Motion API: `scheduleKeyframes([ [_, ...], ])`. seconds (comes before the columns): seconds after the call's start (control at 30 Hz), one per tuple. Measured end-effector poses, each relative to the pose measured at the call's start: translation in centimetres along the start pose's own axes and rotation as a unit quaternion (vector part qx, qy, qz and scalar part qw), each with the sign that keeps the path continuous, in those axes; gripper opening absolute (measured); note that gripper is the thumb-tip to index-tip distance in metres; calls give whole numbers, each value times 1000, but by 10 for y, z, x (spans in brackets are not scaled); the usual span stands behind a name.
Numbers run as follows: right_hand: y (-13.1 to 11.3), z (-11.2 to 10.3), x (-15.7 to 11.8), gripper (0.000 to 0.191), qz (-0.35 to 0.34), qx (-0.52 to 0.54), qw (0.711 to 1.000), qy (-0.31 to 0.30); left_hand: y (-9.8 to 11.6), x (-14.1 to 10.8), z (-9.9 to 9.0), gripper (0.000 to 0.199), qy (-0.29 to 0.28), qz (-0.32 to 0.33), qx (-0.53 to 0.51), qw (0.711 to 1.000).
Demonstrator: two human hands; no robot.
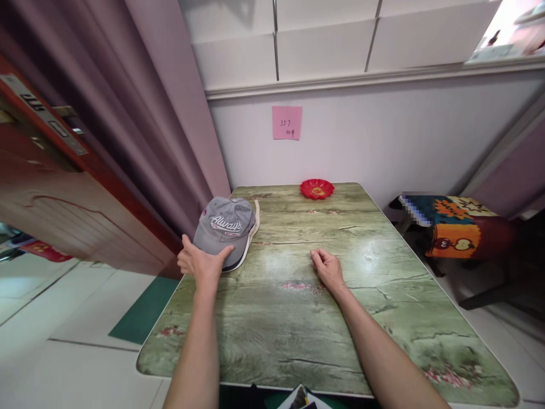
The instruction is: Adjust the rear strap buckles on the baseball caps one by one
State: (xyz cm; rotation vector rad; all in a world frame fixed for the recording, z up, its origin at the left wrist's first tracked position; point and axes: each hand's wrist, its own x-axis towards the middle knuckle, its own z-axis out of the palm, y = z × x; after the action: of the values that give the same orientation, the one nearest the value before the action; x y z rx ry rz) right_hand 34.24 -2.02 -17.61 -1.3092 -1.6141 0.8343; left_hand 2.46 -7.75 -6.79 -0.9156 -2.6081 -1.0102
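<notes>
A grey baseball cap (225, 225) with white "Always" lettering lies at the left edge of the green wood-patterned table (272, 335). Beneath it shows the cream edge of another cap (256, 218), mostly hidden. My left hand (203, 262) is at the front of the grey cap, gripping its brim, thumb over the brim and fingers curled at its left side. Resting on the tabletop near the middle, my right hand (328, 270) is curled into a loose fist with nothing visible in it.
A red scalloped dish (317, 188) stands at the table's far edge. Above it, a pink note (286, 122) is stuck to the wall. A wooden door (76, 182) and mauve curtain (170, 102) border the left; a stool with a patterned cover (457, 227) is at right.
</notes>
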Motion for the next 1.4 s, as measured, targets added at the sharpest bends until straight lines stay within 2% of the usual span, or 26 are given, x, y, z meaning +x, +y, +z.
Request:
scheduleKeyframes([
  [0.1, -1, -1, 0, 41, -4, -1, 1000, 2, 1, -10, -2, 129, 44, 66, -62, 995],
  [0.17, -2, -1, 0, 41, -4, 0, 1000, 3, 1, -13, -2, 124, 66, 86, -125, 986],
  [0.2, -2, -1, -1, 41, -3, 2, 1000, 3, 1, -12, -2, 121, 70, 73, -168, 981],
  [0.27, -2, -1, -1, 41, -3, 5, 1000, 5, 0, -6, 0, 108, 56, -4, -286, 957],
  [0.33, -2, -1, -1, 42, -5, 5, 1000, 7, 0, 6, -1, 81, 6, -120, -430, 895],
  [0.4, -1, 0, 0, 42, -6, 3, 1000, 8, 1, 20, -5, 49, -60, -222, -542, 808],
  [0.47, 0, 0, 0, 42, -3, 2, 1000, 5, 4, 33, -11, 27, -116, -282, -600, 740],
  [0.5, 0, 0, 0, 42, -1, 1, 1000, 3, 6, 39, -14, 22, -136, -295, -615, 718],
  [0.57, -1, -1, 0, 42, 2, -1, 1000, 1, 12, 47, -19, 19, -156, -299, -638, 692],
  [0.67, -2, -1, -1, 42, -1, 0, 1000, 3, 25, 51, -24, 23, -164, -262, -676, 669],
  [0.73, -2, -1, -1, 42, -4, 2, 1000, 5, 36, 48, -25, 25, -173, -219, -711, 646],
  [0.83, 0, 0, 0, 42, -4, 11, 1000, 6, 52, 32, -24, 31, -205, -159, -760, 596],
  [0.93, 1, 1, 1, 42, 9, 57, 998, 0, 65, 3, -10, 36, -267, -156, -773, 554],
  [1.03, -2, 0, 1, 42, 29, 186, 982, -37, 73, -37, 20, 41, -348, -218, -763, 500],
  [1.13, -8, -4, 0, 47, 59, 349, 932, -72, 71, -80, 58, 45, -415, -286, -752, 426],
  [1.23, -13, -7, 2, 53, 89, 474, 873, -77, 60, -111, 89, 48, -477, -305, -739, 365],
  [1.3, -14, -8, 4, 49, 98, 515, 849, -65, 51, -121, 101, 47, -500, -311, -731, 345],
  [1.4, -15, -10, 7, 43, 106, 538, 834, -57, 47, -125, 107, 44, -501, -319, -726, 346],
])
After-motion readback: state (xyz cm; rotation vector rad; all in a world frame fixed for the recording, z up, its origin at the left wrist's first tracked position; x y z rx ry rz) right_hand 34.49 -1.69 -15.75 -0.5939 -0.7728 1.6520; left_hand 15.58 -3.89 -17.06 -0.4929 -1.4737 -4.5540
